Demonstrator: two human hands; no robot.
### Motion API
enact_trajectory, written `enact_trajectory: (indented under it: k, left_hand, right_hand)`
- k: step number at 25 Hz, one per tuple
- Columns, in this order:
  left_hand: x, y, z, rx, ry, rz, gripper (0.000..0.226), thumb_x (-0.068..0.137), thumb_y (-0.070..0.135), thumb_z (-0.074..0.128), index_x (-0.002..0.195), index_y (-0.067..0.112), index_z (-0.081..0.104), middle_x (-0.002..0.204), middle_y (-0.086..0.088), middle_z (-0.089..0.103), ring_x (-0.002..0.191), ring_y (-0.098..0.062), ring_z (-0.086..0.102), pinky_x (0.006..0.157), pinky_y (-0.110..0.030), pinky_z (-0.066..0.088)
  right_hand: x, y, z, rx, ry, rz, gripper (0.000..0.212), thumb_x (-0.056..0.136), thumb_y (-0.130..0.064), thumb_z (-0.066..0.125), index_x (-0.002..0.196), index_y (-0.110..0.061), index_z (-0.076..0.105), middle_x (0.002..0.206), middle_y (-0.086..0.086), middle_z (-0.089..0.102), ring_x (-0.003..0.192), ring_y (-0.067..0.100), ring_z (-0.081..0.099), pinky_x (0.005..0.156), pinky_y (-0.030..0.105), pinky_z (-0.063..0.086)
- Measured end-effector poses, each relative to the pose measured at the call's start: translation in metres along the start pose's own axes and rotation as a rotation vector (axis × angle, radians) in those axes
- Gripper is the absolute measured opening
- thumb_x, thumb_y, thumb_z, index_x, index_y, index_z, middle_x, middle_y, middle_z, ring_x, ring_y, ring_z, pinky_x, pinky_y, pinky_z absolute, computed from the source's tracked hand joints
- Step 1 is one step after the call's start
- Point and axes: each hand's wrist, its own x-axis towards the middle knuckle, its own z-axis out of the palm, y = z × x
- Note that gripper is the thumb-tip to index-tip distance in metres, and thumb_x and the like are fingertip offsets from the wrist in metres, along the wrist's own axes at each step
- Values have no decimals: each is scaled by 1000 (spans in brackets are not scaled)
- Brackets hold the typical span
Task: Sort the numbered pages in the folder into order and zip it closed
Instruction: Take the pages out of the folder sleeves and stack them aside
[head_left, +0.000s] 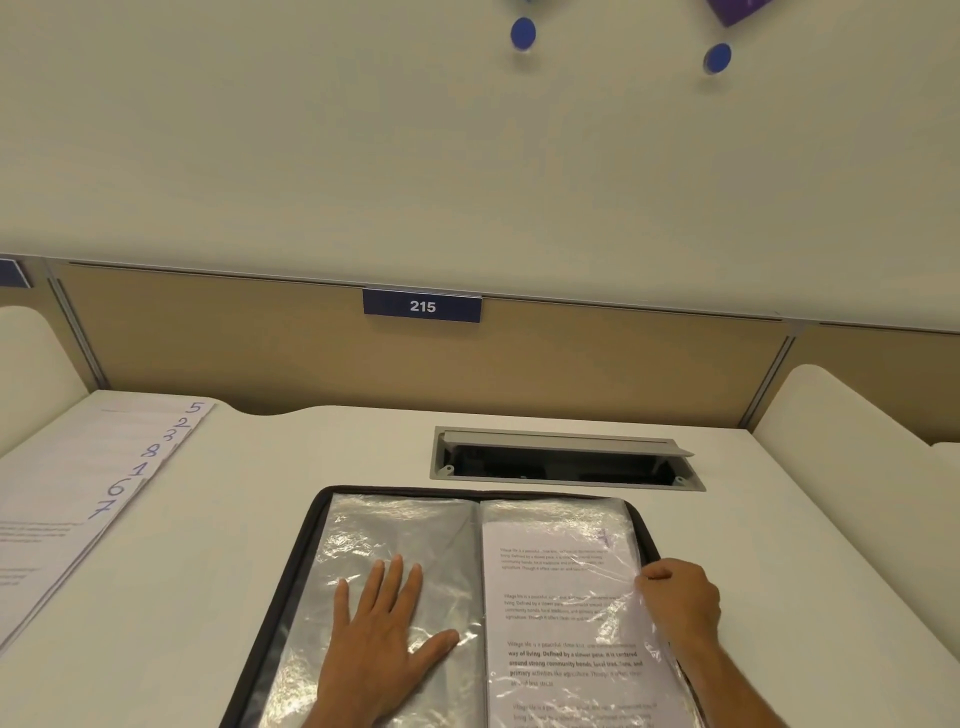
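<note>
A black zip folder (304, 545) lies open on the desk in front of me, showing clear plastic sleeves. The left sleeve (395, 530) looks empty and my left hand (387, 634) presses flat on it with fingers spread. A printed page (561, 613) sits in the right sleeve, with a faint handwritten number at its top right corner. My right hand (680, 603) pinches the right sleeve's outer edge. Several loose pages (88, 467) with blue handwritten numbers 5, 2, 3, 8, 1, 6, 7 lie fanned at the desk's left.
An open grey cable hatch (566, 460) is set into the desk just behind the folder. A tan partition with a blue "215" sign (422, 306) runs along the back. White side dividers (841, 410) stand left and right.
</note>
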Motion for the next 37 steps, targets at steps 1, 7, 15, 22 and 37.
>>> enact_trajectory:
  k: [1,7,15,22,37]
  left_hand:
    - [0,0,0,-2,-15,0,87,84,87,37,140,24,57,147,-4,52,132,-26,53,114,-47,6]
    - [3,3,-19,-40,-21,-80,102,79,93,24,159,32,14,166,6,-1,155,-21,1,119,-47,-13]
    - [26,76,-99,-1065,82,-122,59,73,75,59,110,30,63,112,10,67,103,-10,64,85,-23,54]
    - [43,98,-145,-1359,28,-207,33,84,50,74,104,25,66,101,3,72,95,-16,71,87,-40,59]
    - [44,-60,-132,-827,223,-521,10,80,15,76,81,21,69,84,-4,73,71,-22,71,71,-38,61]
  right_hand:
    - [-2,-2,-2,14,15,-8,29,81,-4,67,63,-28,68,68,-6,70,69,20,64,61,28,49]
    - [-1,-38,-21,250,-118,120,3,77,0,70,78,-3,71,77,15,71,70,30,68,60,34,55]
    - [-38,-119,-34,468,-625,75,29,72,-11,69,99,1,65,103,21,69,81,28,66,58,29,53]
    - [-82,-158,-2,643,-791,-81,31,97,-22,47,109,-7,73,103,12,75,97,32,73,78,40,60]
    - [-51,-39,54,-425,-323,-436,64,98,-60,39,154,-29,31,164,-2,25,151,20,22,123,41,18]
